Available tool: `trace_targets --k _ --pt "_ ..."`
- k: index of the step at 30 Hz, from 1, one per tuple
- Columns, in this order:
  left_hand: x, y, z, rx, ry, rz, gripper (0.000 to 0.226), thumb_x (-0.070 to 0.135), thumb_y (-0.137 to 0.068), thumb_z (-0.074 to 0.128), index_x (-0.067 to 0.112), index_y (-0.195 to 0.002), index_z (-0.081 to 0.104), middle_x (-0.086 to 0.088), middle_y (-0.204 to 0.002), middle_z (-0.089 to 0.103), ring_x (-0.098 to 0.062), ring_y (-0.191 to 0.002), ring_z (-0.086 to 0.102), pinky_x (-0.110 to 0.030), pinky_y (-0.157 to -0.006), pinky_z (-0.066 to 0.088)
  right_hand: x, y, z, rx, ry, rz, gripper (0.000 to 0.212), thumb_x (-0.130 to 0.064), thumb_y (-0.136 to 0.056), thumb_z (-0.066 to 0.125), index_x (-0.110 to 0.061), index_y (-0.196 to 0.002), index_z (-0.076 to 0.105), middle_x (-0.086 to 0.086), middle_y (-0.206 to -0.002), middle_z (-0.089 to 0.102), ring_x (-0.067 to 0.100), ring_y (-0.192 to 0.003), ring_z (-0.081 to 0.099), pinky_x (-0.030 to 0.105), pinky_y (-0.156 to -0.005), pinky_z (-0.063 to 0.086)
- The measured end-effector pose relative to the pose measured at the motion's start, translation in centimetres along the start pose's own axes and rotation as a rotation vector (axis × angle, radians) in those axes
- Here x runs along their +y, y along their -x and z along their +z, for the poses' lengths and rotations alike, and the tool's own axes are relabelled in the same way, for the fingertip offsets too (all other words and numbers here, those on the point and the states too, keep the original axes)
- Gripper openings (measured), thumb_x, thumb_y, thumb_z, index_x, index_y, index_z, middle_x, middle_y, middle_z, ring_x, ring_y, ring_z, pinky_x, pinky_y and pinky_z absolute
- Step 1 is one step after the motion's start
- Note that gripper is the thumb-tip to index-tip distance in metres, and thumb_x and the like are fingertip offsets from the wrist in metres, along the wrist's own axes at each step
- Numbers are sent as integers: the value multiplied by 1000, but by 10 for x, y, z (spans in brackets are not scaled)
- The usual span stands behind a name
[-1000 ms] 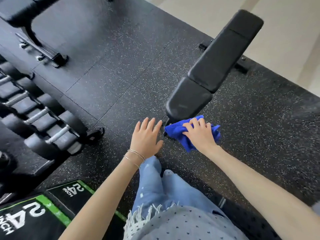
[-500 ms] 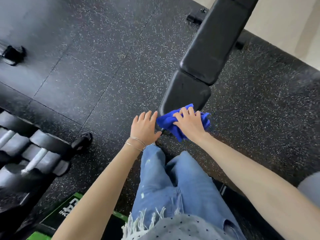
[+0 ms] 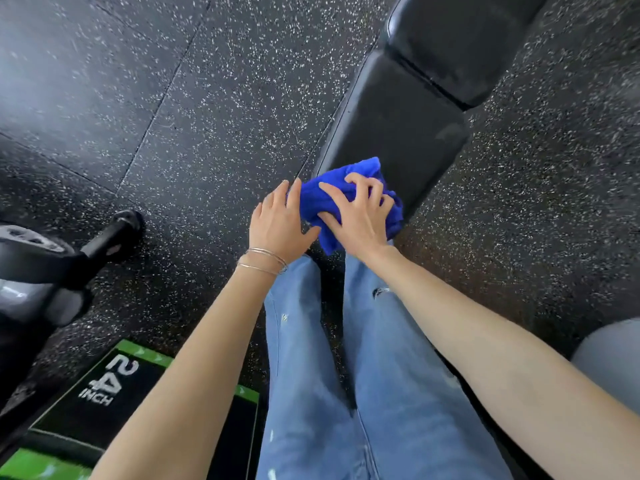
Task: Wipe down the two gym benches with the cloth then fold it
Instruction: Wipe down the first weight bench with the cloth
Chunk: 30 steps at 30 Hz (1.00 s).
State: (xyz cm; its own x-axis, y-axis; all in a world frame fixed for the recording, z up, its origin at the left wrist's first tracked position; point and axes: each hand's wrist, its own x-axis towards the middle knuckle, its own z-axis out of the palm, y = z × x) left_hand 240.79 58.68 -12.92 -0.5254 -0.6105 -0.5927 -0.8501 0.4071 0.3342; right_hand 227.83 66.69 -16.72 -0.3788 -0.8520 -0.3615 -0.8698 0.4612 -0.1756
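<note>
The blue cloth [image 3: 341, 176] lies bunched on the near end of the gym bench's seat pad [image 3: 398, 123], with one corner hanging over the pad's near edge toward the person's knees. The right hand [image 3: 360, 216] grasps the cloth from above. Its fingers are curled and dug into the folds, and the thumb pinches the fabric at the lower left, so the hand is clenched round the cloth and presses it onto the black vinyl. The left hand [image 3: 280, 223] is released, with its fingers straight and close together and the thumb spread out to the side. Its fingertips reach the cloth's left edge, though it is not clear whether they actually touch it. Thin metal bangles [image 3: 263, 261] circle the left wrist.

Beyond the seat pad, across a narrow gap, the bench's back pad [image 3: 460, 43] runs up and out of the top of the view. The bench stands on black rubber flooring [image 3: 207, 98] speckled with white. Light blue jeans [image 3: 311, 341] fill the lower middle, between the two bare forearms. At the lower left sits a black and green plyo box [image 3: 104, 386] marked "24 INCH". Above it, a black rubber-capped foot [image 3: 114, 233] of some blurred equipment rests on the floor.
</note>
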Motion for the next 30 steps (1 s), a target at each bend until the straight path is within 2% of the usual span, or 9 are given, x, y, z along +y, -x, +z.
trace_targets --k 5,9,13,18,20,23,27,30 --pt "1 -20 8 65 40 -34 87 43 -81 62 11 -148 17 -10 -153 25 -29 -137 32 -42 -107 33 13 -46 -1 210 -94 -67 27 -42 -73 63 -33 -98 69 3 -114 59 36 -104 50 47 -79 36" --pt "14 -43 8 119 83 -41 89 45 -81 62 12 -149 15 -8 -155 23 -28 -139 30 -43 -110 31 30 -133 -19 175 -82 47 25 -44 -77 56 -34 -98 66 0 -118 52 30 -109 43 40 -80 28" --pt "27 -66 8 108 102 -48 88 46 -81 60 12 -149 15 -7 -154 24 -27 -139 30 -42 -112 30 55 -192 -34 112 -41 68 30 -45 -78 51 -34 -102 64 -2 -121 47 27 -112 40 40 -83 29" --pt "30 -86 1 113 117 -64 86 45 -80 63 11 -147 21 -7 -151 32 -29 -135 34 -41 -109 30 44 -156 -23 206 -128 137 31 -46 -77 51 -32 -102 64 -5 -123 52 23 -119 42 40 -96 29" --pt "31 -93 -3 106 94 -49 81 44 -78 64 8 -142 29 -9 -146 38 -29 -134 35 -40 -109 29 44 -124 -15 256 -174 67 34 -50 -74 58 -28 -99 66 -1 -118 56 26 -117 46 43 -96 32" --pt "35 -101 -6 111 62 -42 70 42 -77 66 3 -129 42 -13 -137 46 -30 -129 38 -38 -107 30 57 -111 -12 239 -174 -79 40 -54 -72 64 -26 -99 68 3 -117 58 29 -117 49 46 -94 35" --pt "43 -106 -7 113 120 -58 80 40 -80 66 2 -141 31 -13 -147 35 -29 -137 30 -37 -113 24 64 -152 -18 257 -192 -149 30 -48 -73 62 -26 -92 69 1 -115 60 26 -116 51 46 -94 36" --pt "50 -115 -8 98 138 -75 85 42 -81 63 7 -147 20 -9 -153 26 -26 -141 24 -39 -114 25 67 -190 -22 207 -133 -90 35 -52 -75 53 -31 -99 67 -6 -125 53 21 -124 42 40 -100 29"
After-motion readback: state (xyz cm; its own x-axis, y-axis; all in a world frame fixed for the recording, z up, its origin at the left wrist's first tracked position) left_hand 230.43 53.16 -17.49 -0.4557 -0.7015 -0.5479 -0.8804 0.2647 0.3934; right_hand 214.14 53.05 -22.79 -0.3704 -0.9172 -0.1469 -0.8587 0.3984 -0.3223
